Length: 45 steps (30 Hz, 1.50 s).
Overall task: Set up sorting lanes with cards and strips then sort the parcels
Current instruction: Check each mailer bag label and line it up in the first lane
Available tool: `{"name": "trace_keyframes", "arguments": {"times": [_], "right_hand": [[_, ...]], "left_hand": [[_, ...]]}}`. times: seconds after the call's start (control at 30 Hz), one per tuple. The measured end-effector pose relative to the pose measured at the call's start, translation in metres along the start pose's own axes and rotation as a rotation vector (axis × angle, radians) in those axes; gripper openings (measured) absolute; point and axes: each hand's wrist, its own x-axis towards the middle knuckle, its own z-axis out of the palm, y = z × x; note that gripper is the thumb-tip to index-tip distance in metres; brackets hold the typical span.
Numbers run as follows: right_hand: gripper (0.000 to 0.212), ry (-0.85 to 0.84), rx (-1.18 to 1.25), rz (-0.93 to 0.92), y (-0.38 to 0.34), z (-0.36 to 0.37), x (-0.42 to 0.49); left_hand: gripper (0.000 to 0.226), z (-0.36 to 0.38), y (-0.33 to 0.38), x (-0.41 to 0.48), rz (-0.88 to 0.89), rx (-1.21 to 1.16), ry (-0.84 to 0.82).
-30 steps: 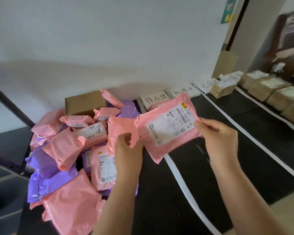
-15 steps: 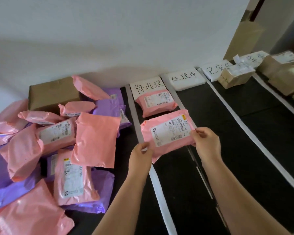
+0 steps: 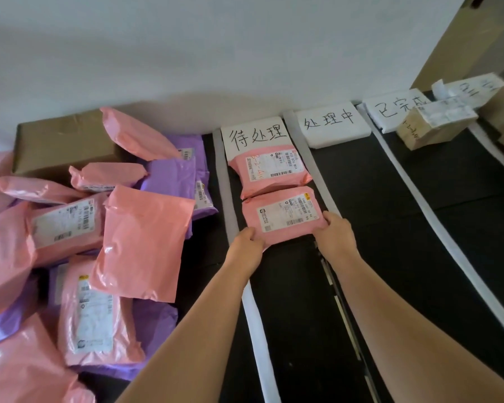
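Black mat (image 3: 361, 213), white strips (image 3: 226, 184), white wall (image 3: 245, 53)

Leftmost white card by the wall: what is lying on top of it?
The far pink parcel overlaps the near edge of the card. The writing shows; the part under the parcel is hidden.

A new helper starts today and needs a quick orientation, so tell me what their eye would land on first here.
First comes the heap of pink and purple parcels sprawled over the left of the black table. Next, the left hand and right hand grip a labelled pink parcel in the first lane between white strips. It sits just nearer than a second pink parcel, which overlaps the handwritten card.
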Motion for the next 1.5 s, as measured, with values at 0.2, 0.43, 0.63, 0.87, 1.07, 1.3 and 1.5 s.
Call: {"name": "trace_keyframes", "arguments": {"times": [0.2,0.43,0.63,0.87,1.07,1.3,1.5], "right_hand": [[0.055,0.106,0.02,0.057,-0.005,0.001,-0.01],[0.041,0.308,0.123,-0.168,-0.031,0.004,-0.047],[0.034,0.268,0.174,-0.325,-0.063,0.037,-0.104],[0.04,0.024,0.127,-0.341,-0.093,0.109,-0.156],[0.054,-0.235,-0.034,-0.222,-0.097,0.158,-0.172],[0.035,-0.165,0.01,-0.261,-0.115,0.168,-0.182],[0.025,-0.028,0.183,-0.306,-0.133,0.141,-0.208]], "left_hand": [[0.048,0.0,-0.009,-0.012,0.046,0.014,0.08],[0.034,-0.041,-0.025,-0.057,0.196,-0.063,0.299],[0.033,-0.105,-0.063,-0.09,0.232,-0.083,0.479],[0.042,-0.175,-0.107,-0.106,0.216,-0.07,0.662],[0.048,-0.202,-0.141,-0.094,0.051,0.209,0.477],[0.041,-0.213,-0.146,-0.098,0.206,0.15,0.527],[0.029,-0.226,-0.132,-0.122,0.269,-0.002,0.609]]}}
